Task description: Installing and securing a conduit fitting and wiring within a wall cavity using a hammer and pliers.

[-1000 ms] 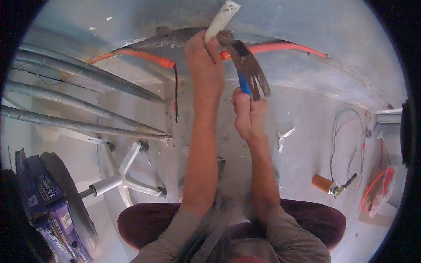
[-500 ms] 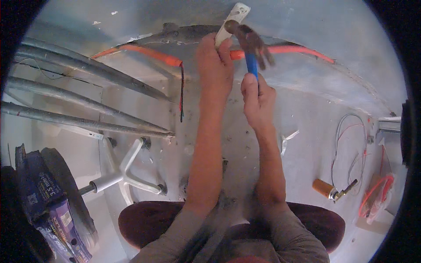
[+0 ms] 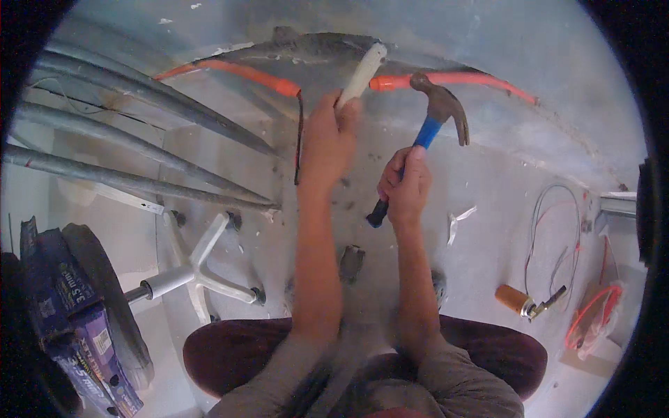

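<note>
Two grips: left fingers round pale bar, lower end; right fingers round hammer, mid-handle.

One head-worn fisheye looks down over both forearms toward floor and wall.

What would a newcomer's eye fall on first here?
The claw hammer in the right hand, just right of centre, and the whitish bar in the left hand, near the top, draw the eye. Next come orange tubes flanking the bar and grey pipes at left.
</note>
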Demonstrator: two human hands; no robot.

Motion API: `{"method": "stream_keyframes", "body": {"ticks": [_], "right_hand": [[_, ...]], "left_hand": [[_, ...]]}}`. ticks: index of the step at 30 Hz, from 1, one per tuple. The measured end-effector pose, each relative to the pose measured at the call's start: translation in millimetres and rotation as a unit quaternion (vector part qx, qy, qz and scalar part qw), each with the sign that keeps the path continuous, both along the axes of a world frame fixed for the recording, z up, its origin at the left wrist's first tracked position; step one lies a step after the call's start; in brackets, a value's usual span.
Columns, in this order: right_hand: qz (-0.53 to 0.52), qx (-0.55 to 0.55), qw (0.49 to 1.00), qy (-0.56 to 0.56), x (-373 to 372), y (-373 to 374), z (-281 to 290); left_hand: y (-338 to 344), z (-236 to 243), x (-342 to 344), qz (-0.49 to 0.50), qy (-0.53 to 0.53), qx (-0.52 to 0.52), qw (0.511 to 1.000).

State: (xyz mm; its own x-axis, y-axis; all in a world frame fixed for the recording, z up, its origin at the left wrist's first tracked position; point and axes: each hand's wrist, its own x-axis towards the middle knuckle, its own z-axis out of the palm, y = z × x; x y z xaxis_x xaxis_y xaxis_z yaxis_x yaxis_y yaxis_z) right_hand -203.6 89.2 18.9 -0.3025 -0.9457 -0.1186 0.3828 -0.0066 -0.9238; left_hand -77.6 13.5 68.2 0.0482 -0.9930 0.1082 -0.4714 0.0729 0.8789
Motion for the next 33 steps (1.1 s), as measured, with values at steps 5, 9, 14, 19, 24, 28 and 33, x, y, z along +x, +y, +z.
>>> {"method": "stream_keyframes", "body": {"ticks": [5, 9, 14, 19, 24, 28, 33], "right_hand": [[0.018, -0.004, 0.998, 0.054, 2.5, 3.9, -6.9], [0.017, -0.008, 0.999, 0.034, 5.8, 3.0, -2.1], [0.007, 0.012, 1.0, 0.001, 10.3, 0.6, -2.3], [0.02, 0.017, 0.999, 0.025, 15.0, -1.3, -2.1], [0.033, -0.008, 0.998, 0.055, 14.4, -6.5, -7.9], [0.03, -0.013, 0.997, 0.075, 15.2, -13.1, -9.0], [-0.018, -0.072, 0.99, 0.117, 19.2, -19.4, -7.4]], "left_hand": [[-10.1, 1.0, -3.0, 0.008, -0.009, 0.001, 1.0], [-24.2, -15.0, -1.1, 0.024, -0.013, -0.061, 0.998], [-29.8, -25.1, -5.4, 0.023, -0.002, -0.065, 0.998], [-27.5, -26.8, -8.6, 0.041, 0.047, -0.072, 0.995], [-37.1, -29.6, -7.7, 0.02, 0.051, -0.04, 0.998], [-44.1, -40.3, -9.6, 0.032, 0.054, -0.022, 0.998], [-45.4, -40.4, -11.0, 0.022, 0.065, -0.02, 0.997]]}}
